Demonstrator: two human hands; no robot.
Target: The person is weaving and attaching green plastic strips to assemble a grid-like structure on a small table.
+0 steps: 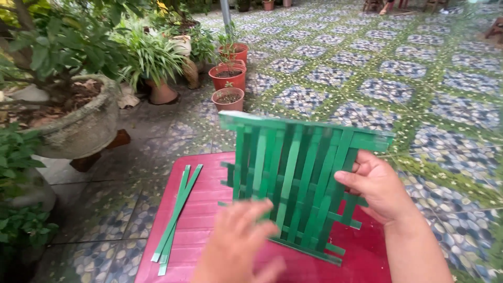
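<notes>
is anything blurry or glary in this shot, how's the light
Head view: soft, even daylight, no hard shadows or glare; the left hand is smeared by motion blur, the woven green strip panel slightly soft, the right hand and potted plants sharper.

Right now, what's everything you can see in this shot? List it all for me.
woven panel: one, green strips, upright on the table
loose strips: a few, green, flat on the table's left part
table: one, red, slatted, bottom centre
clay pots: three, red-brown, on the floor behind
stone planter: one, grey, left
leafy plants: several, green, upper left
tiled floor: patterned, blue and green
left hand: blurred, in front of the panel
right hand: gripping the panel's right edge
</notes>
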